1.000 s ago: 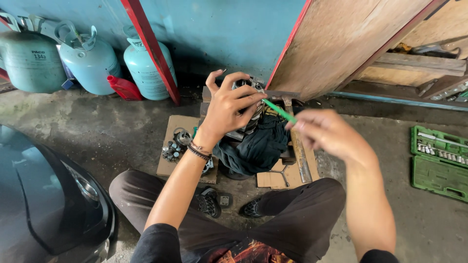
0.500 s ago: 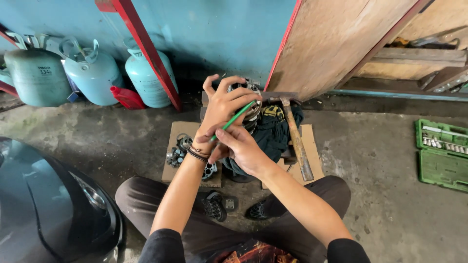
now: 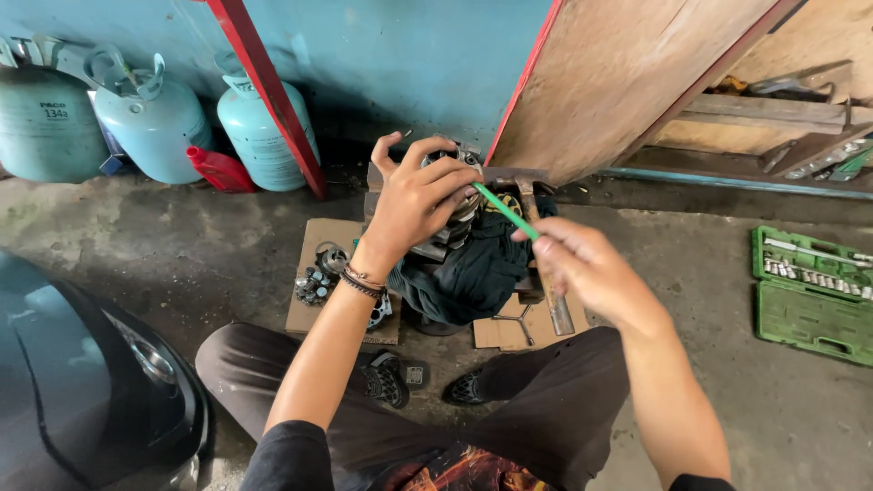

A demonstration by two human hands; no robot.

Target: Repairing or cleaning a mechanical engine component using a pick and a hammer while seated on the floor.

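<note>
Half a second ago your right hand (image 3: 582, 268) was pressed in close under the left; now it has pulled back to the right, fingers pinching the thin green rod (image 3: 506, 211), whose far tip touches the ribbed metal part (image 3: 452, 205). Your left hand (image 3: 414, 202) stays spread over that greasy round part, which sits on a crumpled dark cloth (image 3: 473, 273) over flat cardboard (image 3: 318, 273) on rough concrete.

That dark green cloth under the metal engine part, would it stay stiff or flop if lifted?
The dark green cloth would probably flop; it lies in soft folds. It seems light, but the metal engine part under the left hand likely pins it, so pulling could drag that part.
</note>
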